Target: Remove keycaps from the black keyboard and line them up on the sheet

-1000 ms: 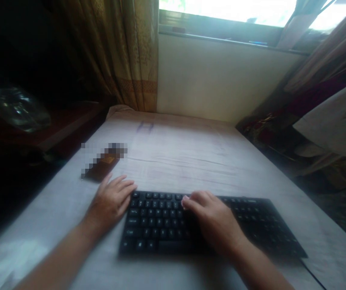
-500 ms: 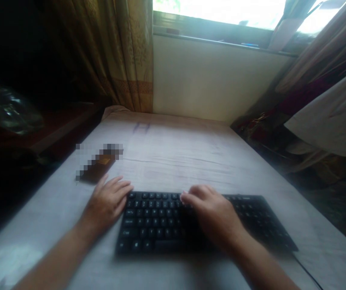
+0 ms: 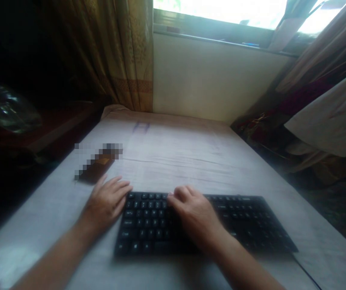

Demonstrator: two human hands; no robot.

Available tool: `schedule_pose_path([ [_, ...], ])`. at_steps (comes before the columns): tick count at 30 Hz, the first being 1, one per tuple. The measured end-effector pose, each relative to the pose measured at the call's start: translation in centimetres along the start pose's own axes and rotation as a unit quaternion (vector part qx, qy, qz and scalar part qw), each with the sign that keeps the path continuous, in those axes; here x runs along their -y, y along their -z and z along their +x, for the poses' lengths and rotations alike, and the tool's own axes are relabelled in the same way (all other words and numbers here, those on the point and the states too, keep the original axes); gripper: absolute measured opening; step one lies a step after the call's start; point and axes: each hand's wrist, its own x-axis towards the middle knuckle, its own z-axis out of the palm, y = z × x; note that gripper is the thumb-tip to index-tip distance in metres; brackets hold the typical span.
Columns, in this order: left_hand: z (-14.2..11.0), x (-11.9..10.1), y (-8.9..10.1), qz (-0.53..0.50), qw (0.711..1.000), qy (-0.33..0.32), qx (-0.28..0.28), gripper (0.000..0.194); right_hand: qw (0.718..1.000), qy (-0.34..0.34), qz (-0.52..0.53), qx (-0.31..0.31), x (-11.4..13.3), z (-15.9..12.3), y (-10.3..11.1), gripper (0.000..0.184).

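A black keyboard [image 3: 149, 223] lies flat on the cloth-covered surface in front of me. My left hand [image 3: 108, 197] rests by its upper left corner, fingers stretched out and slightly apart, the thumb side against the keyboard's left edge. Over the top rows of keys, left of the middle, is my right hand [image 3: 192, 207], its fingers curled together and pointing left. Something small and pale shows at its fingertips, too blurred to name. The keys beneath that hand and wrist are hidden.
Beyond my left hand lies a dark brown object [image 3: 97, 167], partly pixelated. The whitish cloth [image 3: 176, 149] covers the surface up to the wall. A cable [image 3: 305, 270] runs from the keyboard's right side. Curtains [image 3: 130, 56] hang at the left, and fabric [image 3: 332, 112] hangs at the right.
My right hand has slid left along the top rows of the keyboard, uncovering keys to its right. My left hand and the keyboard have stayed in place.
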Motion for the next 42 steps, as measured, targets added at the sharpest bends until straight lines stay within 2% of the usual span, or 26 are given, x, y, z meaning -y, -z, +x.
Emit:
schedule_pose_path([
  [9, -0.1, 0.2, -0.1, 0.014, 1.000, -0.005, 0.011, 0.032, 0.999, -0.007, 0.024, -0.032, -0.3, -1.1, 0.0, 0.017],
  [21, -0.1, 0.7, -0.4, 0.019, 1.000, -0.015, 0.002, 0.033, 0.995, -0.069, -0.001, -0.066, -3.3, -4.0, 0.8, 0.015],
  [32, -0.1, 1.0, -0.6, 0.027, 0.999, -0.023, 0.000, 0.034, 0.991, -0.119, -0.040, -0.050, -5.8, -6.5, 1.4, 0.024],
  [36, -0.1, 1.1, -0.6, 0.029, 0.999, -0.025, 0.004, 0.033, 0.989, -0.143, -0.040, -0.020, -6.0, -6.5, 2.3, 0.022],
  [42, -0.2, 1.2, -0.7, 0.022, 1.000, -0.016, 0.011, 0.033, 0.988, -0.147, -0.031, -0.028, -4.7, -4.3, 2.1, 0.020],
])
